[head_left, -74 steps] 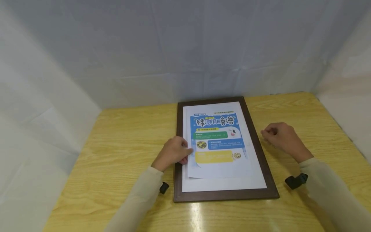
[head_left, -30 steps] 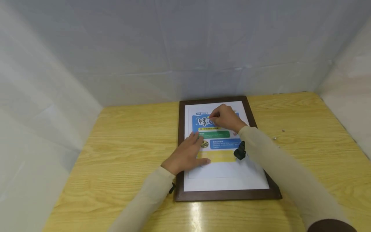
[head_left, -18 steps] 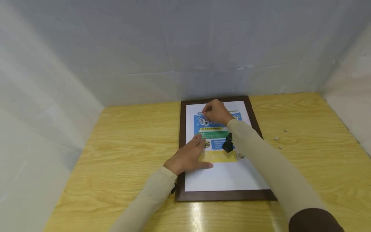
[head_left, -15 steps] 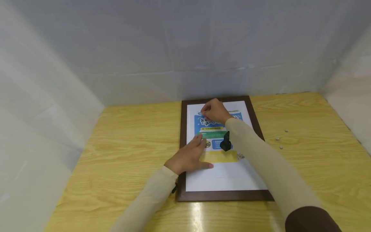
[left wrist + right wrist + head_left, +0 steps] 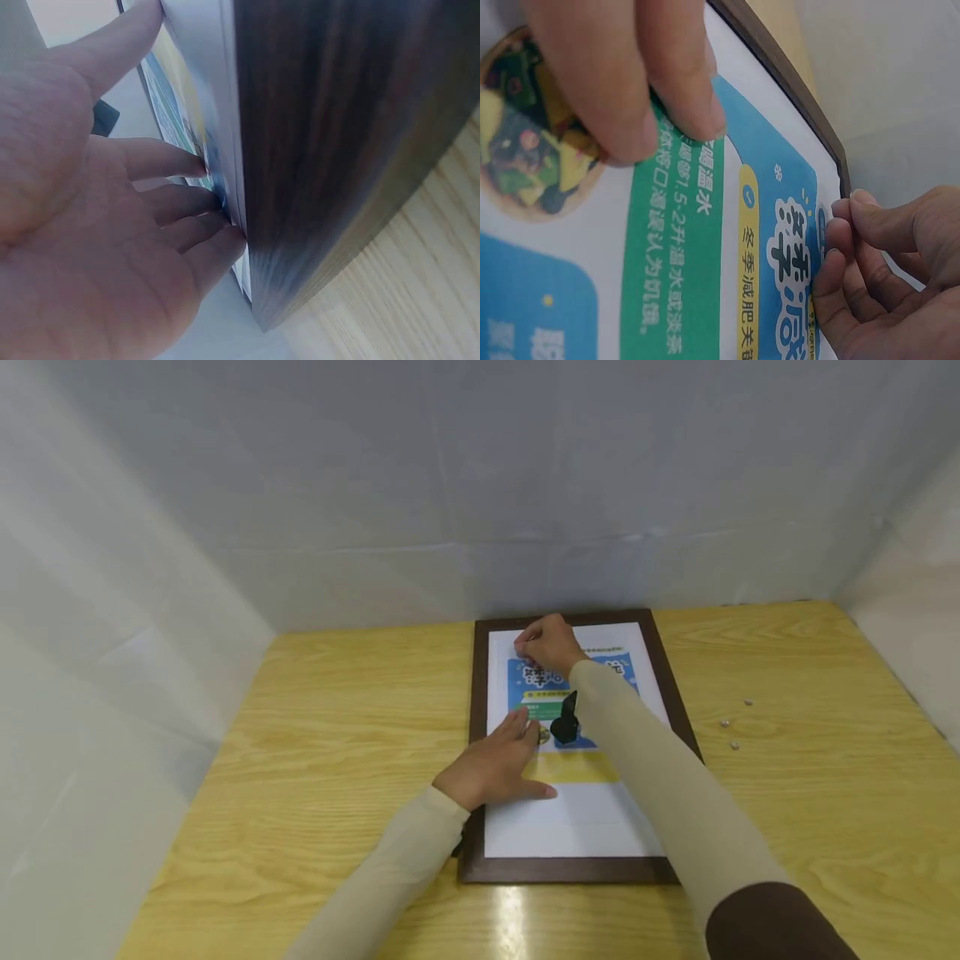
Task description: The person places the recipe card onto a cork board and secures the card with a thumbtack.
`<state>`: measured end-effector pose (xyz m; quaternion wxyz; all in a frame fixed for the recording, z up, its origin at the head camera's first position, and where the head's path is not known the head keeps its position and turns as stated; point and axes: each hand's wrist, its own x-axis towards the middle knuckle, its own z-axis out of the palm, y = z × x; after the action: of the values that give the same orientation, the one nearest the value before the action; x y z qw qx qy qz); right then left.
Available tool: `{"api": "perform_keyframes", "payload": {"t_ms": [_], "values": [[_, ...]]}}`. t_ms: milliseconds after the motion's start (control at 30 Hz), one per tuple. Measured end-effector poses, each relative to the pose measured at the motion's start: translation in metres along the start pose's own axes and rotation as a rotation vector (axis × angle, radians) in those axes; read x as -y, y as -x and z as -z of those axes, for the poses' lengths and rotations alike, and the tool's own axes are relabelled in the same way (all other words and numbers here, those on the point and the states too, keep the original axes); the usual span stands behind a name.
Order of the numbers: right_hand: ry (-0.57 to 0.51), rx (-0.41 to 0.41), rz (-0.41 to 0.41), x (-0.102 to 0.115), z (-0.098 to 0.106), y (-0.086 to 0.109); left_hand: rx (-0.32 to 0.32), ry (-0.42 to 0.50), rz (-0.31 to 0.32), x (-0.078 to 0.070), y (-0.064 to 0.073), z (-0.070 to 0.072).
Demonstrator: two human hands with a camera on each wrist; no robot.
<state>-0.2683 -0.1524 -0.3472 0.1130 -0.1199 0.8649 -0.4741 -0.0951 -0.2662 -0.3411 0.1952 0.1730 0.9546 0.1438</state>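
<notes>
A printed poster (image 5: 573, 767) with blue, green and yellow panels lies on a white board (image 5: 570, 835) in a dark brown frame (image 5: 570, 870). My left hand (image 5: 493, 766) rests on the poster's left half, fingers spread and fairly straight; its fingertips touch the sheet in the left wrist view. At the poster's upper left corner is my right hand (image 5: 551, 645). In the right wrist view the right hand (image 5: 907, 270) has thumb and index finger pinched together, other fingers curled. What they pinch is almost wholly hidden; it appears to be a thumbtack.
Three small silvery pieces, apparently thumbtacks (image 5: 724, 723), lie to the right of the frame on the yellow wooden table (image 5: 345, 735). A pale sheet wall (image 5: 420, 493) stands behind the table's far edge.
My right hand has gone from the table on the right to the poster's upper left corner. My left hand has let go of the sheet's left edge and lies flatter on it.
</notes>
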Motion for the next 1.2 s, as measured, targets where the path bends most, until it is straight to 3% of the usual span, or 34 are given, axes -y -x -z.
{"api": "perform_keyframes", "payload": {"t_ms": [167, 567, 1200], "values": [[-0.022, -0.017, -0.057, 0.0, -0.002, -0.003, -0.01, -0.008, -0.008, -0.001, 0.001, 0.001], [0.053, -0.001, -0.157, 0.003, -0.007, -0.011, -0.014, -0.02, -0.004, -0.003, 0.002, 0.0], [0.101, 0.013, -0.194, 0.005, -0.009, -0.015, -0.012, -0.041, 0.007, -0.003, 0.005, 0.001]]}}
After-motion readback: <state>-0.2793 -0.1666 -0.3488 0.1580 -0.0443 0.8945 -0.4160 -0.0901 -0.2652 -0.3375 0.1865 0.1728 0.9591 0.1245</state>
